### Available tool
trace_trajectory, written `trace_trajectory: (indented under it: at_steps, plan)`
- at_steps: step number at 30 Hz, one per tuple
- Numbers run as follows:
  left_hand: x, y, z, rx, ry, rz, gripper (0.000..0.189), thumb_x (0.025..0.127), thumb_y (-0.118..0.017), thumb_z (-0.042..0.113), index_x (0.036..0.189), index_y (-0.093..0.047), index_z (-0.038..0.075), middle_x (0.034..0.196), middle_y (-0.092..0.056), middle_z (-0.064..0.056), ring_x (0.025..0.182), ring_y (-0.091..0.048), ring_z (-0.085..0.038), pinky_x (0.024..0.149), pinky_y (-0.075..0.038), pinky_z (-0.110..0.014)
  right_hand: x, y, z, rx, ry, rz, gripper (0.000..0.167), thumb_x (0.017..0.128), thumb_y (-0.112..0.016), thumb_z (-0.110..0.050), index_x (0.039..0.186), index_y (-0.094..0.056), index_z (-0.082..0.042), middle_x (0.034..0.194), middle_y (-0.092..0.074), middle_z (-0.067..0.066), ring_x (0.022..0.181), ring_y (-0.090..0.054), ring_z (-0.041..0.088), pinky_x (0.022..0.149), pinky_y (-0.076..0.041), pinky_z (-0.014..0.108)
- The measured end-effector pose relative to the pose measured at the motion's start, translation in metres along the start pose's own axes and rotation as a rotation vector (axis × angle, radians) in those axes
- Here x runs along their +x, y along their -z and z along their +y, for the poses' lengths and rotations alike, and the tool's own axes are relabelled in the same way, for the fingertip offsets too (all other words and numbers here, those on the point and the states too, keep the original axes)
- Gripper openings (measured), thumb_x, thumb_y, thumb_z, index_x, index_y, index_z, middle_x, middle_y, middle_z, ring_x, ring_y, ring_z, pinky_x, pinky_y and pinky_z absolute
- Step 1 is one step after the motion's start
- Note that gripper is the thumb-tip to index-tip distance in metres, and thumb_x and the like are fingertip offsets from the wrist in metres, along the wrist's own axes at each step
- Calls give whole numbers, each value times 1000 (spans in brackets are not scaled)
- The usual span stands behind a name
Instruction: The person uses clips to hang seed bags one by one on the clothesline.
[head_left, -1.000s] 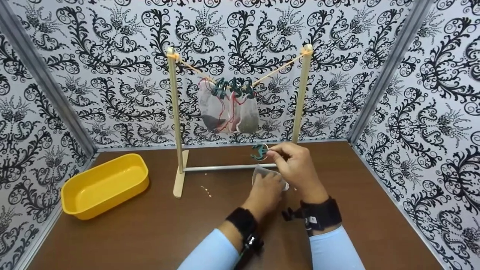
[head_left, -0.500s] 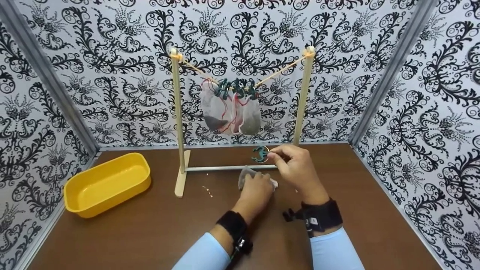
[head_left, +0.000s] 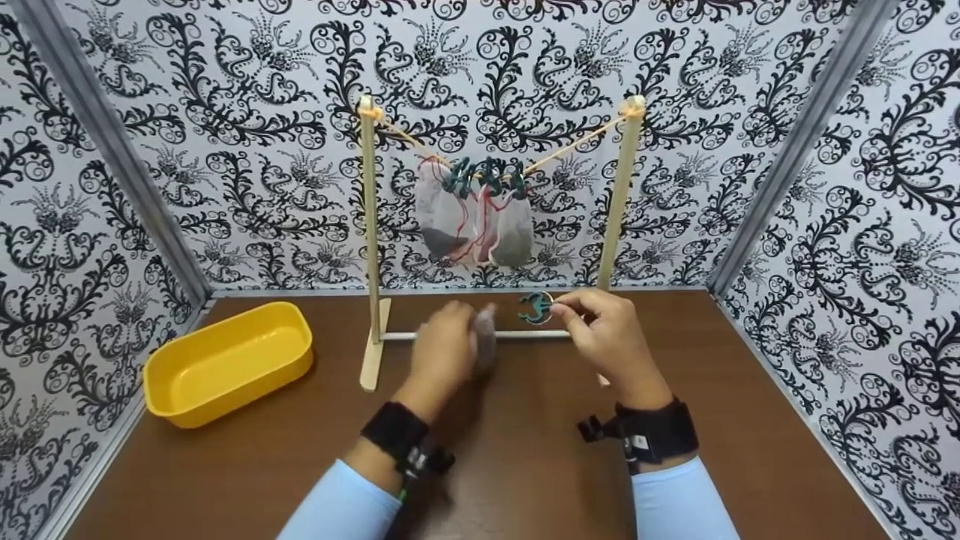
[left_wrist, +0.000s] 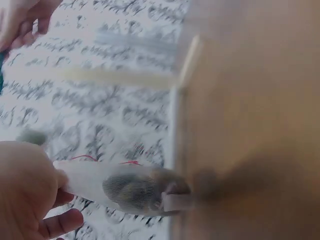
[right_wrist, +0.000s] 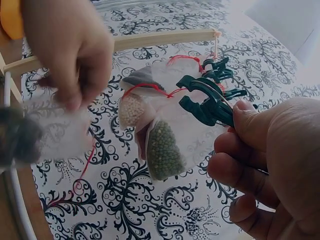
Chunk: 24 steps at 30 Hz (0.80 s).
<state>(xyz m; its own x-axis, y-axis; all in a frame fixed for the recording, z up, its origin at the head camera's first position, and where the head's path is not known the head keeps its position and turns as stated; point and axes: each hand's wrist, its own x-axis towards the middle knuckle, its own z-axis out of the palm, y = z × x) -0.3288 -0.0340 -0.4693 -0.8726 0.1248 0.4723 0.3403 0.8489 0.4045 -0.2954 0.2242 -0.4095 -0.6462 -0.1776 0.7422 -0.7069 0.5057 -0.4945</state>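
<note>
In the head view my left hand (head_left: 442, 349) is above the table near the stand's lower rod, gripping a small mesh pouch (head_left: 484, 334). The left wrist view shows this pouch (left_wrist: 130, 190) pinched at its top end, with dark contents and a red drawstring. My right hand (head_left: 616, 337) pinches a dark green clothes clip (head_left: 535, 308) between thumb and forefinger, held to the right of the pouch. Several filled mesh pouches (head_left: 480, 225) hang behind from a string, held by green clips (head_left: 491, 178). One hanging pouch (right_wrist: 165, 150) contains green, pea-like grains.
A wooden stand (head_left: 370, 225) holds the sagging string (head_left: 577, 142) between two posts, with a pale rod (head_left: 532, 334) low across. On the left of the brown table (head_left: 525, 465) sits a yellow tub (head_left: 225, 390). Patterned walls (head_left: 300, 187) surround the table.
My left hand has lifted the pouch off the table and moved left and farther back. The right hand keeps the clip in nearly the same place. The head view has shifted slightly.
</note>
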Motion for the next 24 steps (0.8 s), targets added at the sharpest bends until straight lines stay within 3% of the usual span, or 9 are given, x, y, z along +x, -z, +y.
trace_trajectory:
  at_steps: [5,11,17,24]
  plan:
    - [10,40,-18,-32,163,2,19,111,-67,22,123,-77,11,125,-80,-12,110,-79,-40,96,-67,-58,2,6,0,-13,5,24,4,99,-86,-5,103,-87,-3,86,-81,6,67,-57,5,60,-49,16]
    - [16,86,-38,-5,191,105,20,113,-68,27,120,-76,10,120,-77,-10,99,-79,-38,85,-68,-56,18,11,-8,-13,42,18,5,101,-85,-6,104,-86,-3,88,-81,8,68,-57,7,62,-47,14]
    - [37,145,-35,37,161,190,19,112,-68,22,123,-77,8,116,-75,-13,93,-76,-41,79,-66,-56,71,19,-39,-76,139,-34,11,103,-82,-10,103,-82,1,88,-82,13,67,-60,12,63,-48,11]
    - [72,183,-25,41,123,264,25,116,-64,26,127,-78,9,115,-75,-11,90,-76,-40,76,-65,-54,145,19,-88,-145,30,-53,21,110,-73,-18,109,-80,2,97,-83,16,69,-55,7,63,-46,11]
